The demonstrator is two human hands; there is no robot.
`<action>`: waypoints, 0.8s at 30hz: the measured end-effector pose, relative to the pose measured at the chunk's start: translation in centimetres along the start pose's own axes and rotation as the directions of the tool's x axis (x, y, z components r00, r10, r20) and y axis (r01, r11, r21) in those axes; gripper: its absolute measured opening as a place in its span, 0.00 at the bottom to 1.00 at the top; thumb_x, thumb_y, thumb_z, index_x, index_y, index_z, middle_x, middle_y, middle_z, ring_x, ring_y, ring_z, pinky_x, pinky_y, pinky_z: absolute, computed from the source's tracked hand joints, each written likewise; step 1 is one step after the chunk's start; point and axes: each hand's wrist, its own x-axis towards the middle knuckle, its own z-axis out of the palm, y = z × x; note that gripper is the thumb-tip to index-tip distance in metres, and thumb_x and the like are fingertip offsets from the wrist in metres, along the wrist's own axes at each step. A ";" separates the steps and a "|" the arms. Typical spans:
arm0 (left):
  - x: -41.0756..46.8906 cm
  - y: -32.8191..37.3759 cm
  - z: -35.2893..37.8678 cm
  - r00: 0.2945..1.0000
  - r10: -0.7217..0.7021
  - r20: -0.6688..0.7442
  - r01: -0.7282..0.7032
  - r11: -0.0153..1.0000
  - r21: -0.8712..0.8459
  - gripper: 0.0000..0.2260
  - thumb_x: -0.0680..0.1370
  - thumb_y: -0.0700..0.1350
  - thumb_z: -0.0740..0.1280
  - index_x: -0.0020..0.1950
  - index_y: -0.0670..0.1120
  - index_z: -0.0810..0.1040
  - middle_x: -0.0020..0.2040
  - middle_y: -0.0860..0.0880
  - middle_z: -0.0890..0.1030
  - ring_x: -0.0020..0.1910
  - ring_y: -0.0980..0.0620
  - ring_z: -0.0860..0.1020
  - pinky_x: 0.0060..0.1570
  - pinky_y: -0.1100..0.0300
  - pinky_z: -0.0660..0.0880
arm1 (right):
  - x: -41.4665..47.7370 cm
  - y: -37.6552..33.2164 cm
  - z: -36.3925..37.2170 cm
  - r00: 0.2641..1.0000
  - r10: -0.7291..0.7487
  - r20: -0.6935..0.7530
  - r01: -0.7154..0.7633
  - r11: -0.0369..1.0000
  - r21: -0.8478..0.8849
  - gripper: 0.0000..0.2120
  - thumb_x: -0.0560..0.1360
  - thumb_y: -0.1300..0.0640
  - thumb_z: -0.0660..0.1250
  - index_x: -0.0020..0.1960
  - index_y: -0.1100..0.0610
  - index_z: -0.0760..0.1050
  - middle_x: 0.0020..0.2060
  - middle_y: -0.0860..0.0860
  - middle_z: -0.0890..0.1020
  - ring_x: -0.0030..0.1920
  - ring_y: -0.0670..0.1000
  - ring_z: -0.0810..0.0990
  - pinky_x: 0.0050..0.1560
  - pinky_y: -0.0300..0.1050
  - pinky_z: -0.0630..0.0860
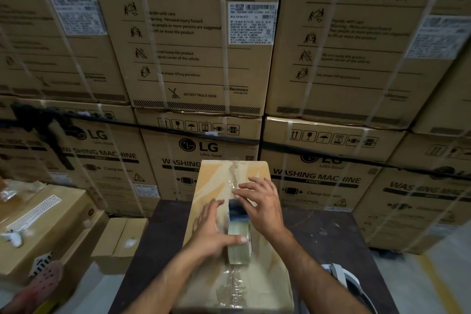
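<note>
A long brown cardboard box lies lengthwise on a dark table, with clear tape running along its top seam. On the seam stands a roll of clear tape in a blue dispenser. My left hand lies against the roll's left side, thumb across the roll, fingers stretched forward on the box top. My right hand is just right of the dispenser's front, its fingers spread and the fingertips pressing the tape onto the seam.
A wall of stacked, strapped washing machine cartons stands right behind the table. Smaller cartons sit at the left, one low box on the floor. A white object lies at the table's right edge.
</note>
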 end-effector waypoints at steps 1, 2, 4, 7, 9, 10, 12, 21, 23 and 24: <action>0.7 0.4 -0.2 1.000 0.014 -0.002 -0.014 0.998 -0.062 0.51 0.56 0.70 0.83 0.76 0.66 0.65 0.83 0.58 0.59 0.82 0.52 0.58 0.81 0.44 0.61 | 0.0 0.2 0.0 1.000 -0.009 0.009 0.009 1.000 -0.002 0.09 0.80 0.45 0.70 0.58 0.41 0.86 0.57 0.39 0.86 0.70 0.48 0.77 0.75 0.58 0.65; 1.4 1.0 -0.4 1.000 0.025 -0.013 -0.027 0.991 -0.128 0.46 0.62 0.64 0.84 0.76 0.66 0.67 0.83 0.58 0.58 0.82 0.54 0.58 0.81 0.47 0.60 | 0.1 0.4 0.0 1.000 -0.011 0.011 0.011 1.000 0.004 0.10 0.80 0.45 0.70 0.58 0.41 0.86 0.57 0.40 0.86 0.70 0.48 0.77 0.74 0.57 0.66; 2.8 2.4 -0.8 0.999 0.036 -0.033 -0.042 0.976 -0.213 0.27 0.73 0.52 0.81 0.69 0.62 0.77 0.83 0.57 0.61 0.81 0.55 0.60 0.80 0.50 0.60 | 0.3 0.8 -0.1 1.000 0.003 0.007 -0.003 1.000 0.018 0.10 0.80 0.44 0.70 0.57 0.41 0.87 0.57 0.40 0.86 0.69 0.48 0.76 0.72 0.54 0.66; 4.7 3.1 -1.0 0.996 0.063 -0.061 -0.074 0.976 -0.203 0.09 0.78 0.47 0.76 0.56 0.59 0.85 0.81 0.57 0.65 0.83 0.52 0.61 0.82 0.46 0.59 | 0.9 1.4 -0.2 0.999 0.043 0.004 -0.044 0.999 0.027 0.11 0.79 0.41 0.69 0.57 0.40 0.86 0.58 0.40 0.85 0.70 0.49 0.76 0.70 0.50 0.67; 5.6 3.0 -0.8 0.993 0.080 -0.082 -0.092 0.984 -0.150 0.05 0.79 0.47 0.75 0.53 0.56 0.88 0.81 0.55 0.67 0.84 0.53 0.56 0.83 0.47 0.53 | 1.4 2.0 -0.2 0.996 0.085 0.019 -0.086 0.995 0.047 0.12 0.78 0.39 0.69 0.57 0.39 0.87 0.58 0.39 0.85 0.70 0.48 0.75 0.69 0.49 0.67; 6.0 2.9 -0.8 0.992 0.085 -0.095 -0.097 0.988 -0.122 0.05 0.79 0.47 0.75 0.53 0.55 0.88 0.81 0.54 0.68 0.84 0.53 0.55 0.82 0.47 0.52 | 1.6 2.3 -0.1 0.993 0.112 0.036 -0.114 0.991 0.065 0.12 0.78 0.39 0.69 0.57 0.39 0.87 0.58 0.39 0.85 0.70 0.48 0.75 0.69 0.49 0.68; 6.9 2.8 -0.6 0.988 0.099 -0.120 -0.108 0.992 -0.066 0.03 0.79 0.48 0.75 0.51 0.56 0.89 0.80 0.53 0.70 0.85 0.52 0.55 0.83 0.46 0.52 | 2.2 2.9 0.0 0.981 0.175 0.084 -0.184 0.976 0.115 0.10 0.77 0.41 0.73 0.56 0.39 0.87 0.58 0.39 0.85 0.69 0.47 0.74 0.69 0.49 0.69; 11.0 2.7 -1.1 0.992 0.071 -0.105 -0.052 0.983 0.175 0.10 0.77 0.51 0.77 0.40 0.66 0.82 0.81 0.51 0.70 0.85 0.48 0.57 0.82 0.37 0.54 | 3.9 5.3 0.1 0.860 0.387 0.332 -0.460 0.869 0.181 0.08 0.77 0.47 0.77 0.56 0.41 0.88 0.58 0.43 0.86 0.63 0.43 0.75 0.65 0.44 0.70; 11.7 3.0 -1.2 0.994 0.055 -0.095 -0.033 0.976 0.217 0.08 0.77 0.50 0.77 0.45 0.65 0.84 0.82 0.51 0.68 0.85 0.48 0.57 0.82 0.38 0.53 | 4.1 5.8 0.3 0.854 0.400 0.333 -0.467 0.872 0.149 0.09 0.76 0.46 0.77 0.56 0.42 0.88 0.59 0.43 0.85 0.63 0.42 0.73 0.65 0.44 0.69; 11.9 3.0 -1.2 0.995 0.053 -0.089 -0.030 0.969 0.244 0.07 0.76 0.50 0.77 0.50 0.63 0.86 0.82 0.52 0.68 0.85 0.48 0.56 0.82 0.39 0.53 | 4.2 6.2 0.5 0.858 0.397 0.326 -0.457 0.880 0.129 0.09 0.76 0.45 0.77 0.56 0.41 0.88 0.59 0.42 0.84 0.63 0.42 0.73 0.67 0.46 0.70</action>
